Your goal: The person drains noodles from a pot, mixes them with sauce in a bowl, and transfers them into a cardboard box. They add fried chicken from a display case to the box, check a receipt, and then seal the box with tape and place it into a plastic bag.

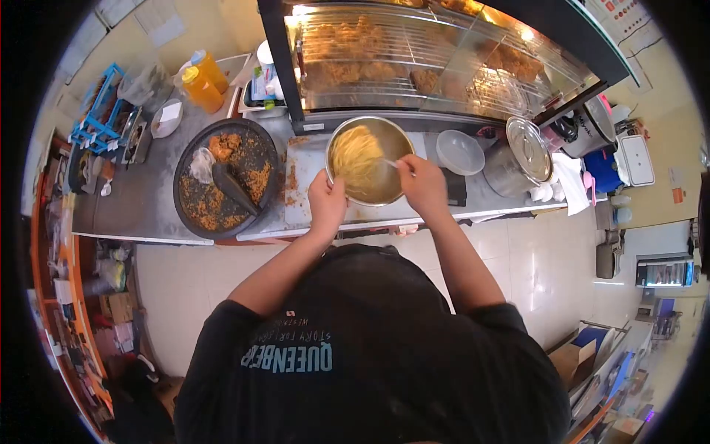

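A round metal bowl (401, 144) stands at the counter's front, below the glass display case. Yellow noodles (355, 157) fill its left side. My left hand (328, 201) is closed on the bowl's near-left rim, thumb on top. Over the right rim, my right hand (424, 185) is closed round the handle of a thin metal utensil (389, 162). The utensil's far end reaches in toward the noodles, where its tip is hidden.
Left of the bowl lies a large dark stone mortar (183, 189) with a pestle (233, 190) and brown crumbs. A clear plastic tub (460, 152) and a lidded steel pot (510, 177) stand on the right. Behind is the lit display case (370, 120) with fried food. Yellow bottles (202, 90) stand back left.
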The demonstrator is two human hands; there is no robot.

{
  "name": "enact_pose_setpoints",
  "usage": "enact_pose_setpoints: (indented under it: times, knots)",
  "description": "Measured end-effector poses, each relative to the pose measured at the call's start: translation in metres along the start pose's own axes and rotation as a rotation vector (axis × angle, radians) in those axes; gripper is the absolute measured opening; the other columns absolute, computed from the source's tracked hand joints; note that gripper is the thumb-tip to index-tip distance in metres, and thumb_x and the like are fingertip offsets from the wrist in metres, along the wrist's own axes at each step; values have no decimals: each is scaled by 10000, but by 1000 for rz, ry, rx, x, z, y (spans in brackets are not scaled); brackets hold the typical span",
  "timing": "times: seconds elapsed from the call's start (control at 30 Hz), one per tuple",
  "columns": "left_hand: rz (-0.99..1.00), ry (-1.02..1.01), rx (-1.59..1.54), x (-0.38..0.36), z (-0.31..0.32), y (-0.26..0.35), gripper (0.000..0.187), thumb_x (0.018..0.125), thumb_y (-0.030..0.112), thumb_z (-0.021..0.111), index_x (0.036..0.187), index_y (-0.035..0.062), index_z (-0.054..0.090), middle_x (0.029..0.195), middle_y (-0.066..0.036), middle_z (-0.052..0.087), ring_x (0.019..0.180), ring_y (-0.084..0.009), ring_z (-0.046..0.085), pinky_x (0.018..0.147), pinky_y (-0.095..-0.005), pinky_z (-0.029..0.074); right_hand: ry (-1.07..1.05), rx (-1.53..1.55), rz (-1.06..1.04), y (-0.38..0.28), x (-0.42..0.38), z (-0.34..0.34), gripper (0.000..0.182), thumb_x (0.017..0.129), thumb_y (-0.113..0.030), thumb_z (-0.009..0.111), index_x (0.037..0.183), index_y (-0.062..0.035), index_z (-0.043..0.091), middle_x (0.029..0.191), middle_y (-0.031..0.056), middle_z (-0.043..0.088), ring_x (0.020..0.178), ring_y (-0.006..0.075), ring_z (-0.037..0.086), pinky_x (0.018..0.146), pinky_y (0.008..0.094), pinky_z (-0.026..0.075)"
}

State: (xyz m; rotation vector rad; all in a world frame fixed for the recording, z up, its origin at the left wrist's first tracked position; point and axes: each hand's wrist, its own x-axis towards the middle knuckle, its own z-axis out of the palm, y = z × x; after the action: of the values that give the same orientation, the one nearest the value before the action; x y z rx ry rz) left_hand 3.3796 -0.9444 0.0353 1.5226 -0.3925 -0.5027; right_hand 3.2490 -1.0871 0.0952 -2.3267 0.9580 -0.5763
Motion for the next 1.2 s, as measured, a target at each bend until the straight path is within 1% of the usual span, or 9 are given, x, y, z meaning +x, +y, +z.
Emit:
enact_pose_setpoints:
  times: [0.13, 0.27, 0.4, 0.43, 0.53, 0.67, 0.8, 0.93, 1.2]
  knots:
    - [-28, -40, 22, 4, -8, -3, 108, 940, 49, 555, 846, -4, 566, 632, -36, 538, 478, -107, 546, 431, -284, 446, -88, -414, -47, -11, -7, 26, 240, 960, -294, 588, 902, -85, 692, 790, 171, 699, 767, 383, 685, 677, 496, 523]
    - [-73, -78, -45, 17, -16, -14, 94, 947, 66, 563, 883, 0, 580, 666, -24, 548, 486, -94, 533, 439, -260, 443, 71, -320, 50, -18, -9, -2, 254, 949, -289, 597, 837, -73, 667, 718, 178, 664, 736, 394, 670, 670, 506, 518]
    - [28, -140, 53, 25, -13, -28, 88, 948, 67, 560, 889, 5, 578, 659, -26, 543, 486, -101, 536, 440, -262, 436, -37, -214, 3, -12, -1, 37, 250, 945, -281, 619, 907, -45, 691, 772, 175, 689, 781, 388, 681, 695, 473, 517]
    - [11, -126, 20, 26, -13, -20, 112, 940, 60, 559, 843, 10, 534, 635, -37, 529, 482, -114, 545, 432, -282, 434, -14, -17, 21, -5, 7, 40, 238, 948, -273, 621, 949, -49, 701, 792, 157, 700, 786, 370, 684, 702, 463, 515]
    - [-42, -74, -48, 35, -16, -6, 200, 927, 50, 557, 757, 21, 456, 590, -60, 503, 471, -139, 561, 415, -318, 432, 70, -122, 95, -18, -13, 0, 226, 965, -228, 572, 894, -53, 696, 844, 176, 700, 817, 377, 674, 721, 471, 521]
    - [-193, -48, -73, 50, -27, -42, 164, 932, 66, 561, 788, 17, 499, 595, -63, 524, 462, -140, 556, 409, -308, 435, -134, -644, -396, -8, -38, 3, 178, 892, -137, 609, 1045, -70, 669, 878, 113, 602, 829, 300, 616, 716, 410, 481]
    - [-497, 78, -160, 40, -43, -107, 138, 939, 81, 562, 823, 8, 546, 612, -72, 572, 455, -137, 551, 412, -306, 446, -186, -554, -607, 3, -63, -10, 296, 830, -109, 627, 1115, -32, 649, 901, 88, 544, 850, 263, 567, 719, 396, 445]
    - [-438, -129, 82, 21, -59, -117, 158, 956, 117, 569, 856, -5, 570, 627, -76, 605, 497, -148, 615, 433, -286, 475, -240, -488, -495, 17, -68, -13, 369, 842, -50, 580, 1205, -44, 645, 895, 95, 536, 850, 273, 559, 730, 397, 444]
    - [-696, -204, -190, 11, -72, -123, 248, 1025, 234, 515, 1032, -13, 522, 707, -47, 530, 652, -228, 677, 578, -322, 576, -210, -385, -374, 72, -110, 40, 567, 788, 70, 548, 1327, -77, 639, 925, 137, 547, 866, 311, 563, 792, 415, 477]
